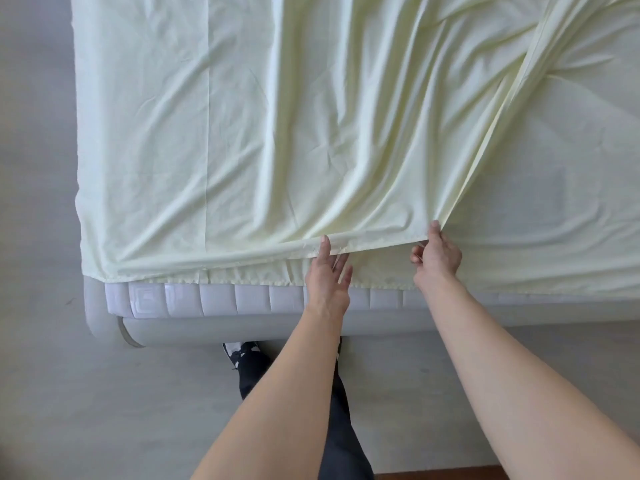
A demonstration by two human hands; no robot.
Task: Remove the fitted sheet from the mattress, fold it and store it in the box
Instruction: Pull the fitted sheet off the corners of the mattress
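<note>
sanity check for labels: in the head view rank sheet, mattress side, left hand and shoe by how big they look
1. sheet
2. mattress side
3. left hand
4. shoe, partly hidden by the arm, so unsure against the hand

A pale yellow cotton fitted sheet [242, 133] is spread on a white quilted mattress [214, 299], which is borne by a grey padded bed frame [207, 329]; a folded-over layer is laid across the right part.
</note>
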